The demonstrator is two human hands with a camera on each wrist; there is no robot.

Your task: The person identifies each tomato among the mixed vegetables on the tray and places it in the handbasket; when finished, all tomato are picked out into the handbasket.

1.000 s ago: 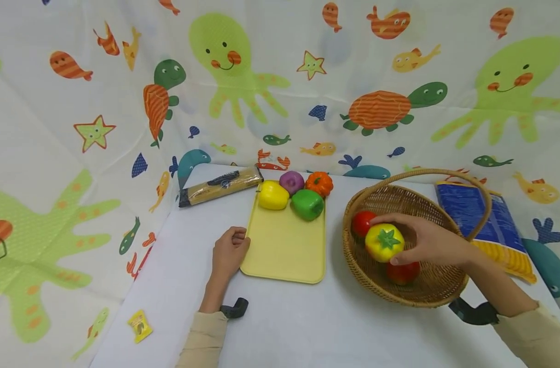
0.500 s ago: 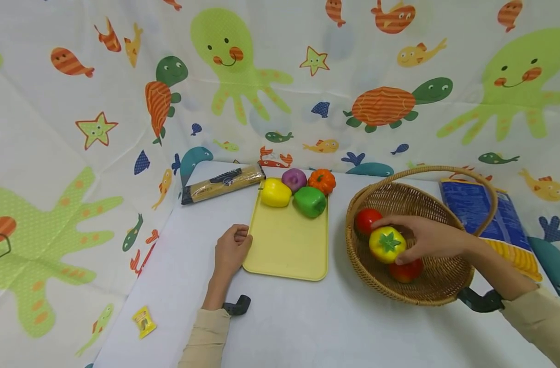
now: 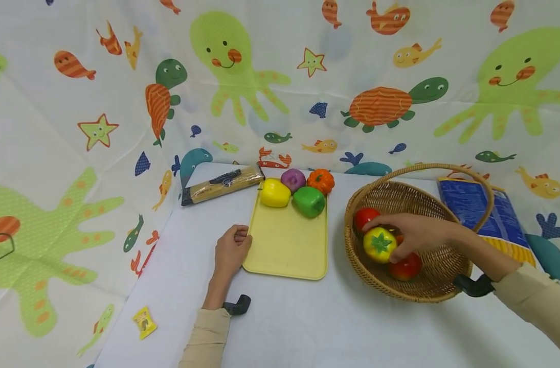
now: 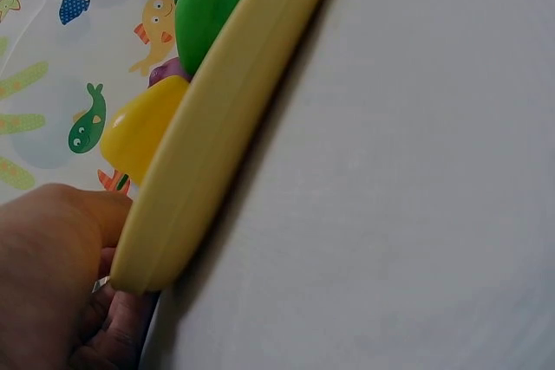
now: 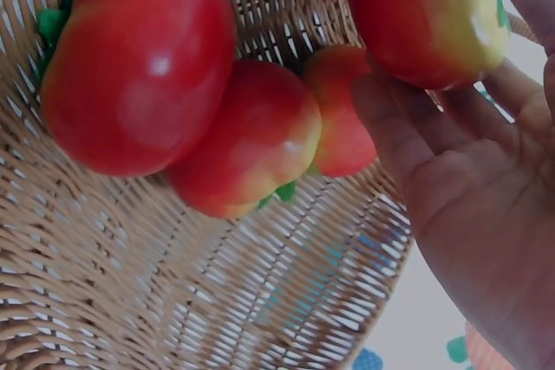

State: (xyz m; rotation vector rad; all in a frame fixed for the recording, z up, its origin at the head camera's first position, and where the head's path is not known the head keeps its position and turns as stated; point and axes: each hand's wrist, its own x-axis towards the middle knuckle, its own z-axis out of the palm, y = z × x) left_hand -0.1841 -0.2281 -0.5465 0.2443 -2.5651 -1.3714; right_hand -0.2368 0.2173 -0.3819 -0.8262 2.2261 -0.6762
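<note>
In the head view my right hand (image 3: 413, 236) is over the wicker basket (image 3: 445, 291), its thumb and fingers around a tomato (image 3: 379, 246) with a yellow top, green calyx and red underside. Red tomatoes (image 5: 139, 67) lie below it in the basket, partly hidden by the hand. At the left edge of the yellow tray (image 3: 284, 250) is my left hand (image 3: 232, 249), gripping the rim with bent fingers; some fingers reach under the edge in the left wrist view. A yellow bell pepper (image 3: 274, 193), a green bell pepper (image 3: 309, 201), an onion (image 3: 293, 180) and an orange pumpkin (image 3: 321, 181) sit at the tray's far end.
A long pack of pasta (image 3: 223, 185) lies behind the tray to the left. Right of the basket is a blue and yellow bag (image 3: 479, 204), partly behind the arched handle. A small yellow packet (image 3: 144, 322) lies front left. Patterned cloth (image 3: 270, 76) stands behind the table.
My right hand and the tomato have shifted slightly left over the basket, showing more red fruit behind it. The left hand has stayed at the tray's edge.
</note>
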